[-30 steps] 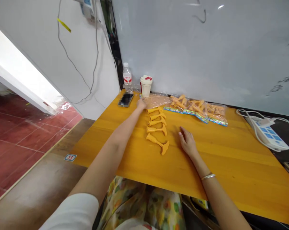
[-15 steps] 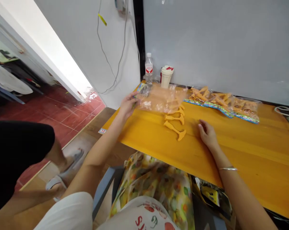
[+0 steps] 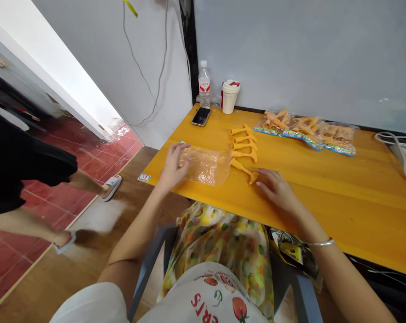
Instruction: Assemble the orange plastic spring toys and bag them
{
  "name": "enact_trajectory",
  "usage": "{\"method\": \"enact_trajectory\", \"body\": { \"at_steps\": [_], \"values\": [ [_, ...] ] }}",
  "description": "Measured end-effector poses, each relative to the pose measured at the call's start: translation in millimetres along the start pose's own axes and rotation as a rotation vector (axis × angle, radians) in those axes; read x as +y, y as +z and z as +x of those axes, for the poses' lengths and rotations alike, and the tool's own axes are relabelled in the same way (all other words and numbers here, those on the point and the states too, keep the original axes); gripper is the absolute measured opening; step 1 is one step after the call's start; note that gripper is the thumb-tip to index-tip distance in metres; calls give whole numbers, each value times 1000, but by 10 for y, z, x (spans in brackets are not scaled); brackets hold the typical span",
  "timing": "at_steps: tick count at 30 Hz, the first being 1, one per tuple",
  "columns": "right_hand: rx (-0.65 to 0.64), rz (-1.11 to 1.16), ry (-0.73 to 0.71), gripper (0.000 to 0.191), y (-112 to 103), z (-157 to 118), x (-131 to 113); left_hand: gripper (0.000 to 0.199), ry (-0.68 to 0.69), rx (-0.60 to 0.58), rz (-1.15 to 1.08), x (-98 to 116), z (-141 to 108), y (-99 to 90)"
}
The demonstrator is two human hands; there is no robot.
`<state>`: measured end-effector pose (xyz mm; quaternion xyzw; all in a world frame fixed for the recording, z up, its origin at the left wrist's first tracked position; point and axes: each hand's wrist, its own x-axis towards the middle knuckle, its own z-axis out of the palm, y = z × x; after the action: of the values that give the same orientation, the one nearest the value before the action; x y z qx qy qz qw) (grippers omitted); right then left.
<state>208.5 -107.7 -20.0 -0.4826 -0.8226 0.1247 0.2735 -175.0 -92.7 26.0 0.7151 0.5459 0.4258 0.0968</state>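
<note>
A clear plastic bag (image 3: 207, 167) lies flat on the wooden table (image 3: 324, 197). Over its left end rests my left hand (image 3: 174, 169), thumb and fingers apart; the bag's coloured header is mostly hidden beneath it. Several orange plastic toy hammers (image 3: 245, 146) form a column right of the bag, handles pointing left. The nearest toy hammer (image 3: 243, 169) lies slanted, its head toward my right hand (image 3: 278, 190). That hand is open, with thumb and fingertips at the hammer's head; whether they touch it I cannot tell.
Packed bags of orange toys (image 3: 307, 130) lie along the back. A phone (image 3: 201, 116), a water bottle (image 3: 204, 85) and a lidded cup (image 3: 229, 98) stand or lie at the back left. A white cable (image 3: 403, 154) lies far right. Another person's leg (image 3: 88, 179) is at left.
My left hand has brought the bag down and nearer, flat onto the table, uncovering the phone. My right hand has moved left to the nearest toy hammer. The other person has stepped.
</note>
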Motion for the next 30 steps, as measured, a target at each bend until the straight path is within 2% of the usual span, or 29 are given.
{"method": "enact_trajectory", "body": {
  "at_steps": [2, 4, 6, 9, 11, 14, 17, 19, 25, 30],
  "values": [
    [-33, -58, -56, 48, 46, 28, -46, 41, 20, -59, 11, 248, -39, 257],
    [-55, -113, -90, 47, 84, 52, -56, 56, -20, -114, 42, 395, -100, 540],
    [-63, -151, -115, 39, 97, 55, -48, 63, -66, -163, 95, 425, -170, 771],
    [-73, -134, -146, 27, 68, 14, -38, 41, -111, -218, 157, 346, -262, 919],
    [-82, -80, -150, 25, 32, -33, -48, 28, -128, -234, 182, 295, -295, 895],
    [-72, 29, -120, 23, -31, -102, -119, 18, -152, -266, 225, 294, -299, 786],
    [-70, 115, -124, 19, -105, -141, -288, 11, -186, -290, 220, 356, -282, 695],
    [-99, 137, -164, 17, -156, -143, -439, 9, -198, -267, 167, 405, -281, 656],
    [-189, 73, -252, 20, -228, -53, -810, 10, -110, -159, -21, 572, -346, 558],
    [-199, 29, -335, 19, -134, 85, -937, 10, 28, -207, -105, 810, -434, 490]
  ]
}}
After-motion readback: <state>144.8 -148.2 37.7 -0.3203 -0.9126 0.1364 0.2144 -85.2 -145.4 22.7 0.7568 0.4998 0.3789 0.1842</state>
